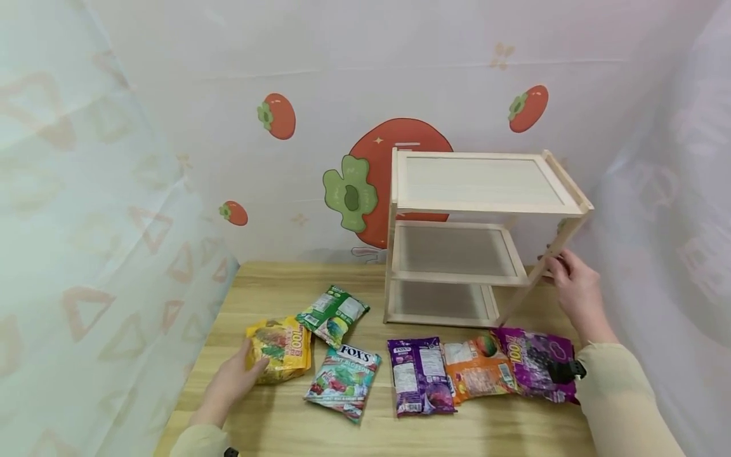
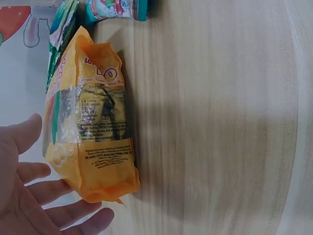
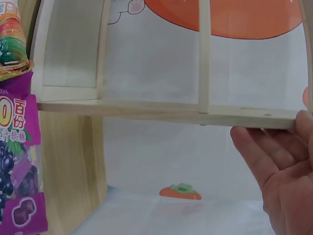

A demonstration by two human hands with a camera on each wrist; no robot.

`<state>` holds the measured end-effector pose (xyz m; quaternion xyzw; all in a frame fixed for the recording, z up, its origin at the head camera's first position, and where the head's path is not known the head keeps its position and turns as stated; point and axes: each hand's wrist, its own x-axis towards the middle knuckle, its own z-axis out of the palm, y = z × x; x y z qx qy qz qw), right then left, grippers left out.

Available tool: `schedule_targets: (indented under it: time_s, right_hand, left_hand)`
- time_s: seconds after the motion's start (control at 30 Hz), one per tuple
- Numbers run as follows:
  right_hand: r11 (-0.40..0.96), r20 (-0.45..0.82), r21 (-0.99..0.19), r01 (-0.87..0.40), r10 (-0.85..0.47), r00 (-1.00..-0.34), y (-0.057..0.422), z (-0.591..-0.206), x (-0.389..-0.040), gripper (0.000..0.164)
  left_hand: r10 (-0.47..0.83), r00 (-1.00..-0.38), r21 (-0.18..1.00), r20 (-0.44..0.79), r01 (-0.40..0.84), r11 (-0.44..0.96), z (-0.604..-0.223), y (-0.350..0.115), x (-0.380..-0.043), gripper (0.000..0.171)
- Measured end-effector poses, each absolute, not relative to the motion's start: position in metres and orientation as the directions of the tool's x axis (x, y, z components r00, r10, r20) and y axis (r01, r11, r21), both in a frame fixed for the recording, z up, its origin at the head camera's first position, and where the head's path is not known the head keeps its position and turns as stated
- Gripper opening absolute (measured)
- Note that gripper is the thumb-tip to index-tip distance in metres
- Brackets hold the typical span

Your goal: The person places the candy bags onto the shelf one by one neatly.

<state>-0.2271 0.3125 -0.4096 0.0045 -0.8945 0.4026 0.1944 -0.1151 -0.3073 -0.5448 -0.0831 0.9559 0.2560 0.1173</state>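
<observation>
A yellow bag (image 1: 280, 349) sits at the left of the counter (image 1: 291, 422), probably light, soft and slick, best gripped around its full middle. The left hand (image 1: 231, 381) is beside it, fingers (image 2: 73, 213) spread wide. Opposite, the right hand (image 1: 577, 289) pinches the rack (image 1: 474, 181), likely light but stiff, by its right side.

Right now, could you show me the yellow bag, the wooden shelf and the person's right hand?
Yellow bag (image 1: 283, 348): head view, on its printed face.
Wooden shelf (image 1: 459, 252): head view, on the panel of its middle tier.
Right hand (image 1: 578, 289): head view, on the back of the hand.
</observation>
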Motion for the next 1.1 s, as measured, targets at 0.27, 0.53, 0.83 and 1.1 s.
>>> schedule_targets:
  time_s: [0.27, 0.53, 0.83, 1.1]
  right_hand:
    - [0.708, 0.390, -0.679, -0.193, 0.125, -0.912, 0.322, -0.416, -0.225, 0.034]
    - [0.708, 0.399, -0.675, -0.209, 0.112, -0.910, 0.325, -0.419, -0.225, 0.034]
    - [0.718, 0.409, -0.663, -0.211, 0.112, -0.905, 0.322, -0.420, -0.228, 0.033]
    - [0.695, 0.396, -0.684, -0.222, 0.098, -0.913, 0.320, -0.420, -0.232, 0.034]
  left_hand:
    - [-0.099, -0.968, 0.472, -0.232, -0.201, 0.858, -0.552, -0.308, -0.118, 0.079]
    - [-0.119, -0.967, 0.478, -0.227, -0.217, 0.851, -0.555, -0.310, -0.121, 0.075]
    - [-0.165, -0.951, 0.513, -0.259, -0.281, 0.811, -0.553, -0.312, -0.123, 0.074]
    - [-0.200, -0.944, 0.514, -0.262, -0.311, 0.799, -0.556, -0.317, -0.123, 0.071]
